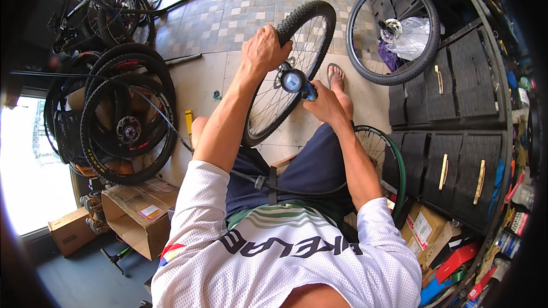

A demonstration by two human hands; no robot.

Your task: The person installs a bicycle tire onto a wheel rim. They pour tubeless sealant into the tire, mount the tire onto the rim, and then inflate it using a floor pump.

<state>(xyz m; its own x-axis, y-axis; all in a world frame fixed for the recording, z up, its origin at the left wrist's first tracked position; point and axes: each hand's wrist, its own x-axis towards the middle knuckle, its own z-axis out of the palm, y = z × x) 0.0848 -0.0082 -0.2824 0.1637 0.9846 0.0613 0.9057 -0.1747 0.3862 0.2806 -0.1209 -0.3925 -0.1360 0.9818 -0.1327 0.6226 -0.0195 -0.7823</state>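
Note:
I am holding a bicycle wheel (326, 31) upright between my knees and feet, with my left hand (264, 48) closed over the top of its knobby tyre. My right hand (323, 104) grips the blue handle of an inflator with a round dial gauge (291, 81), held against the wheel beside the hub. A black hose (308, 193) runs across my lap. Whether the inflator's tip is on the valve I cannot tell.
Several wheels and bike frames (123, 108) crowd the left, above cardboard boxes (137, 211). Another wheel (431, 28) lies at the upper right near black drawers (465, 80). A wheel with a green tyre (399, 177) stands by my right thigh. Tools line the right edge.

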